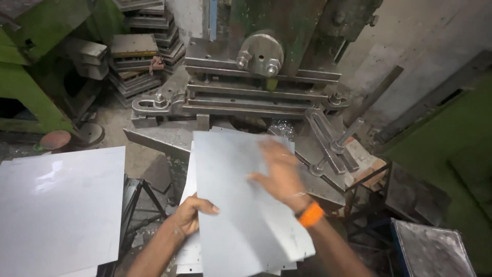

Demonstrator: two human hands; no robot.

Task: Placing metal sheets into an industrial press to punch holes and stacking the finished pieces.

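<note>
Left hand (188, 214) clenched on the top metal sheet's (241, 205) left edge; right hand (279, 172) flat, released, on it, press die (256, 95) just beyond.

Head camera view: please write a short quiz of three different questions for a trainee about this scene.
1. True or false: the left hand grips the left edge of the top metal sheet.
2. Where does the right hand rest? A) flat on the top metal sheet B) on the press machine C) on the sheet stack at the left
3. Fill in: the right wrist wears an ______ band.

Key: 1 true; 2 A; 3 orange.
</note>
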